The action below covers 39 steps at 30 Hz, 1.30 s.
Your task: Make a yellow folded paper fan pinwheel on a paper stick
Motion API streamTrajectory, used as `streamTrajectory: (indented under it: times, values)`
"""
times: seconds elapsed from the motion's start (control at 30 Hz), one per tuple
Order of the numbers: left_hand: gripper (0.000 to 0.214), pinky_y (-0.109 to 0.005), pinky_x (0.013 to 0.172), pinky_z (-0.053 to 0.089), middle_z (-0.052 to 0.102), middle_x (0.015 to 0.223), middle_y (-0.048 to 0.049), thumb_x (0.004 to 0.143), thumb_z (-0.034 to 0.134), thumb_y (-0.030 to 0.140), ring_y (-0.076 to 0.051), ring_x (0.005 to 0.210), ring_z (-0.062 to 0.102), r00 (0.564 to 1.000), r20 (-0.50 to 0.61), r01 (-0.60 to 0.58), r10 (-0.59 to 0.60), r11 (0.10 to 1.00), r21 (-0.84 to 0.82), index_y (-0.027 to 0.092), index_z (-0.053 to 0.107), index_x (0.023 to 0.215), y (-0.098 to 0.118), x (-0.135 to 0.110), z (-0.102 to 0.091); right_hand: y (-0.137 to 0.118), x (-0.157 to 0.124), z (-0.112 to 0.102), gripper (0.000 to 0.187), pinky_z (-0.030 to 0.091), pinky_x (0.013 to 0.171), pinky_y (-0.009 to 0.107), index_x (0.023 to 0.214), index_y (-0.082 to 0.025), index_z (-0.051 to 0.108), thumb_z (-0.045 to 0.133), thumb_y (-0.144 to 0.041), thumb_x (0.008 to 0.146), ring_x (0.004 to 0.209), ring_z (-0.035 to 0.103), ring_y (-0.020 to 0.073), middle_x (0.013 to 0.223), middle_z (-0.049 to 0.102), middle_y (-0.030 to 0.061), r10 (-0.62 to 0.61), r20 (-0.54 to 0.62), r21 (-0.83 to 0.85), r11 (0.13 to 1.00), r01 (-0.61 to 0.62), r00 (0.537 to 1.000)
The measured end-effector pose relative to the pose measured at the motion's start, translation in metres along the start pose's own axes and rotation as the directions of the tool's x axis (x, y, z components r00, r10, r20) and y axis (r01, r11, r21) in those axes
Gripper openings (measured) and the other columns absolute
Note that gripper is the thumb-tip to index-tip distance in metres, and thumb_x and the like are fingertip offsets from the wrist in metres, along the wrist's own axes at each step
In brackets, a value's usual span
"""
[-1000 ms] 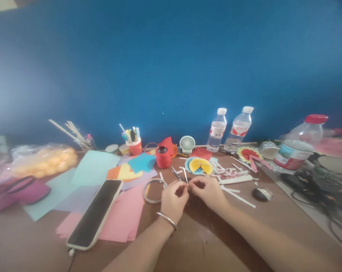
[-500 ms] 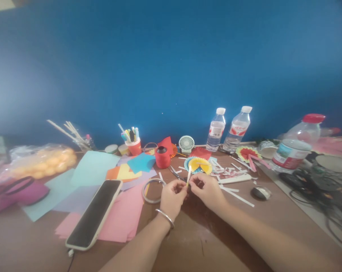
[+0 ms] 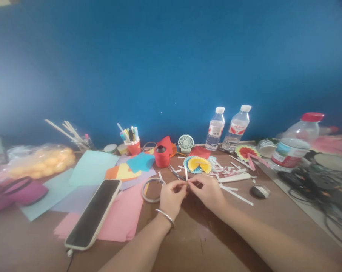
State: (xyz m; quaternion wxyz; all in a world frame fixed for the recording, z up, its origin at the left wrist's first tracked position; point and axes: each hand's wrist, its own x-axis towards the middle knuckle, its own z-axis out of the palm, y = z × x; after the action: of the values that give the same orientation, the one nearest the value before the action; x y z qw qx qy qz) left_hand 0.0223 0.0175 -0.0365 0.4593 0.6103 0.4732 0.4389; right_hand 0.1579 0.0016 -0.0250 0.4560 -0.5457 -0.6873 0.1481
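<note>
- On my feed, the left hand (image 3: 171,197) has a narrow white paper strip (image 3: 186,173) pinched upright over the brown table (image 3: 188,245).
- Right hand (image 3: 209,192) curled at its base, can't tell if gripping.
- Yellow pleated paper fan (image 3: 193,164) just beyond.

A brown table (image 3: 193,241) carries pink paper sheets (image 3: 121,221) at left, with a phone (image 3: 94,213) lying partly over them. Scissors (image 3: 174,173) lie near the middle, with white strips (image 3: 240,197) farther right.

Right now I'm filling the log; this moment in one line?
left hand: pinching strip | right hand: pinched beside strip | beyond: scissors, yellow fan
</note>
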Motion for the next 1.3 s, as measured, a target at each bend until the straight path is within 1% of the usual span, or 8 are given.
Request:
streamTrajectory:
  times: [0.17,0.3,0.6,0.77,0.93,1.07,1.23,1.3]
  values:
    - [0.016,-0.025,0.061,0.046,0.065,0.068,-0.0038,0.069,0.051,0.019,-0.014,0.063,0.058,0.992,-0.007,-0.127,0.129,0.984,0.128,0.015,0.065,0.075,0.006,-0.005,-0.003,-0.004,-0.001,-0.001,0.012,0.043,0.059,0.022,0.07,-0.02,0.065,0.053,-0.018,0.07,0.06,0.058,0.0131,0.066,0.065,-0.0002,0.015,0.025,0.018,1.0,-0.015,1.0]
    - [0.015,-0.025,0.062,0.046,0.065,0.07,-0.0036,0.069,0.051,0.019,-0.014,0.064,0.058,0.986,-0.007,-0.163,0.165,0.976,0.146,0.015,0.065,0.074,0.008,-0.006,-0.003,-0.003,0.0,-0.001,0.012,0.043,0.057,0.022,0.069,-0.019,0.065,0.053,-0.019,0.069,0.059,0.059,0.0139,0.065,0.066,0.0006,0.061,0.045,0.053,0.997,-0.063,0.997]
    - [0.016,-0.023,0.055,0.045,0.065,0.065,-0.0044,0.069,0.053,0.023,-0.014,0.058,0.058,0.997,0.005,-0.076,0.076,0.996,0.042,0.013,0.065,0.074,0.004,-0.002,-0.003,0.002,0.007,-0.003,0.016,0.044,0.05,0.021,0.068,-0.016,0.066,0.05,-0.021,0.069,0.052,0.058,0.0132,0.057,0.065,0.0007,0.158,0.164,0.173,0.967,-0.186,0.974]
    - [0.016,-0.022,0.052,0.044,0.064,0.062,-0.0038,0.067,0.054,0.023,-0.013,0.054,0.056,0.999,-0.005,-0.032,0.033,0.999,0.018,0.013,0.064,0.074,0.006,-0.003,-0.002,-0.001,0.005,-0.004,0.013,0.044,0.059,0.023,0.069,-0.019,0.066,0.053,-0.018,0.068,0.063,0.06,0.0144,0.067,0.067,0.0011,0.047,0.095,0.058,0.997,-0.052,0.994]
    - [0.015,-0.021,0.051,0.044,0.063,0.059,-0.0033,0.066,0.054,0.022,-0.012,0.052,0.055,1.0,0.006,-0.017,0.017,1.0,0.012,0.013,0.065,0.072,0.006,-0.003,0.0,-0.001,0.003,-0.004,0.011,0.043,0.056,0.022,0.067,-0.019,0.065,0.054,-0.019,0.067,0.059,0.059,0.0132,0.064,0.066,0.0004,0.001,0.083,-0.001,1.0,-0.001,0.997]
    - [0.016,-0.021,0.048,0.043,0.061,0.055,-0.0024,0.066,0.056,0.024,-0.012,0.051,0.054,1.0,0.005,0.003,-0.003,1.0,-0.03,0.012,0.065,0.073,0.003,-0.002,0.0,0.004,0.005,-0.004,0.012,0.044,0.054,0.021,0.068,-0.018,0.065,0.053,-0.02,0.067,0.058,0.059,0.0133,0.063,0.066,0.0005,0.053,0.114,0.044,0.997,-0.058,0.992]
    - [0.016,-0.02,0.047,0.044,0.062,0.055,-0.0015,0.065,0.058,0.025,-0.011,0.049,0.055,0.999,0.007,0.047,-0.047,0.994,-0.102,0.012,0.065,0.073,0.0,0.0,0.0,0.008,0.01,-0.007,0.017,0.045,0.048,0.022,0.071,-0.016,0.066,0.05,-0.023,0.071,0.049,0.058,0.0129,0.053,0.064,0.0007,0.163,0.258,0.186,0.959,-0.215,0.952]
    - [0.017,-0.02,0.046,0.045,0.062,0.055,-0.0015,0.064,0.058,0.024,-0.011,0.049,0.055,0.998,0.002,0.06,-0.06,0.991,-0.119,0.012,0.065,0.074,-0.001,0.001,0.0,0.006,0.011,-0.008,0.017,0.046,0.052,0.022,0.073,-0.017,0.066,0.052,-0.024,0.07,0.053,0.059,0.0137,0.058,0.065,0.0014,0.151,0.254,0.177,0.964,-0.199,0.955]
